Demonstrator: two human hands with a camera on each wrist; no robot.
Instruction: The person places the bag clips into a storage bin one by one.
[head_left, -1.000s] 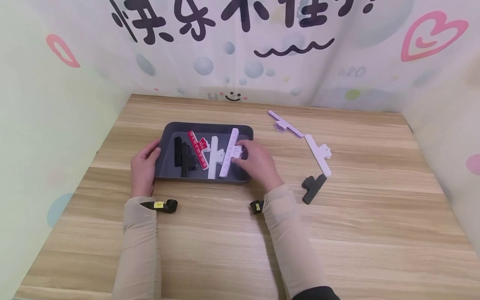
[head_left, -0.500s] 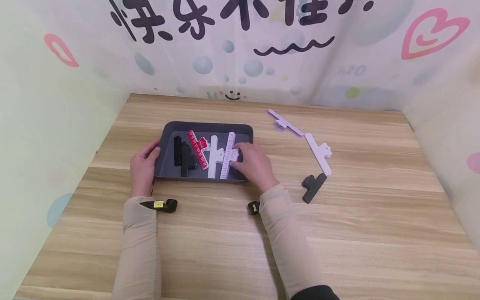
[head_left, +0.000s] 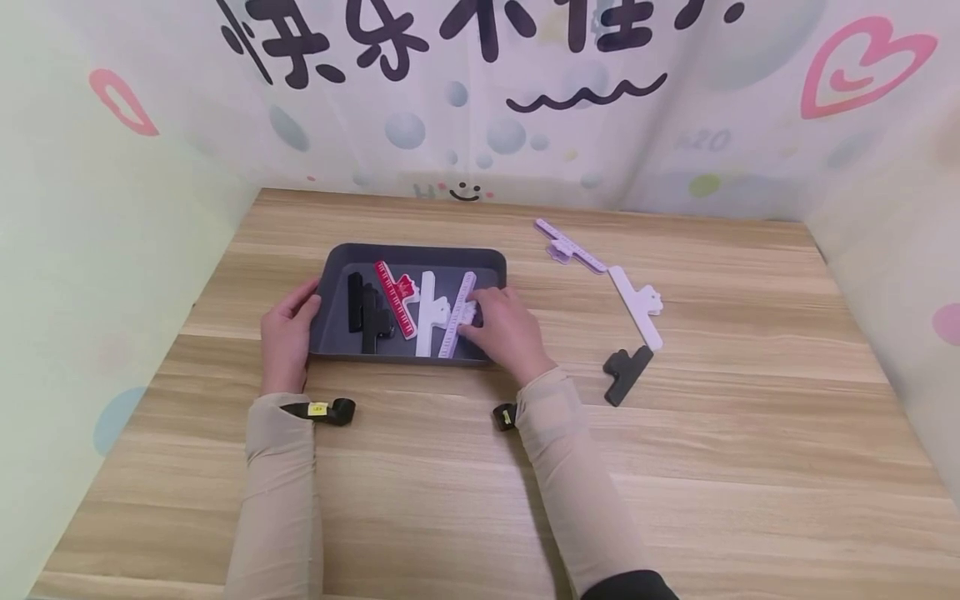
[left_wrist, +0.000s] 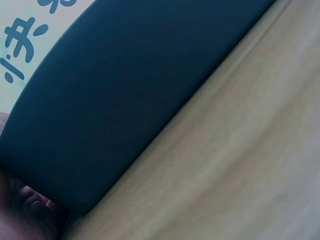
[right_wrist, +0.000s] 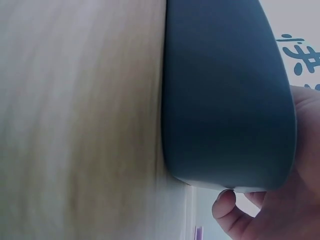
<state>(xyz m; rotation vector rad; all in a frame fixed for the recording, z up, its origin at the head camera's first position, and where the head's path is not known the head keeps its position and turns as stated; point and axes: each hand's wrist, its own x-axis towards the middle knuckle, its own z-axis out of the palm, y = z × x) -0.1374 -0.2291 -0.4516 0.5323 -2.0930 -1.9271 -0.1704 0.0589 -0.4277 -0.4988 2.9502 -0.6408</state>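
One lilac clip (head_left: 459,312), slanting away, handle (head_left: 469,314) seemingly rightward

Pale walls (head_left: 645,158) stand on 3 sides of a wood-grain counter (head_left: 750,467). Printed on them are black characters (head_left: 489,37), 1 wavy line (head_left: 588,93), grey bubbles (head_left: 506,136), a small smiley (head_left: 465,198) and a pink heart (head_left: 850,82). The light is even.

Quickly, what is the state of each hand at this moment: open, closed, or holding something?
Left hand: touching the left end of the tray; open or closed, cannot tell.
Right hand: closed, pinching the lilac clip in the tray.
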